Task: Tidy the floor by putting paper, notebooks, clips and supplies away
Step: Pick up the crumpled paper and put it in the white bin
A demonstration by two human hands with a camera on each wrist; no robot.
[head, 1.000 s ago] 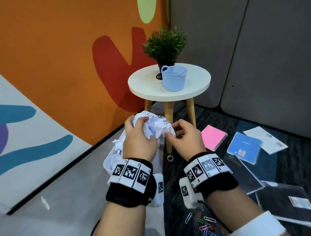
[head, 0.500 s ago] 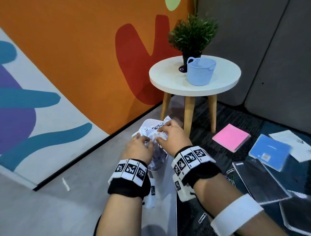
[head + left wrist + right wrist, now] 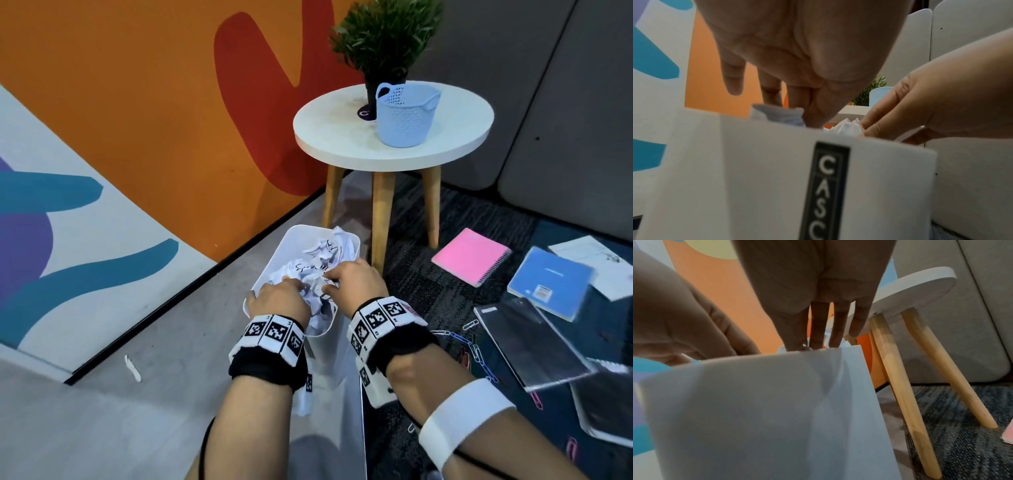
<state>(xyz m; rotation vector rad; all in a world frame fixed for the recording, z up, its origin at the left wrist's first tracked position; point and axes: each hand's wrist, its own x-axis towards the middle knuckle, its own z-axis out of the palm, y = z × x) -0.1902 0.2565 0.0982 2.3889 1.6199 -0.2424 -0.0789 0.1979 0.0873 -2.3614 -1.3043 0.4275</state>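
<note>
Fingers of both the left hand (image 3: 279, 299) and the right hand (image 3: 356, 279) reach straight down, pressing the crumpled paper (image 3: 317, 267) in the white bin (image 3: 274, 255), whose near wall hides the fingertips in both wrist views.

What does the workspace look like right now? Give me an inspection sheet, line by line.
Surface: grey floor by the wall, dark carpet to the right.
Job's things: crumpled paper in the white bin; pink notebook, blue notebook, black notebooks, loose sheet and paper clips lie on the carpet.
Clutter: small white scrap on the floor.
Grippers: left hand and right hand press on the paper, straight fingers pointing down.
Cables: thin black cable along the left forearm.
Surroundings: round side table bearing a potted plant and a blue basket; painted wall, grey panels.
</note>
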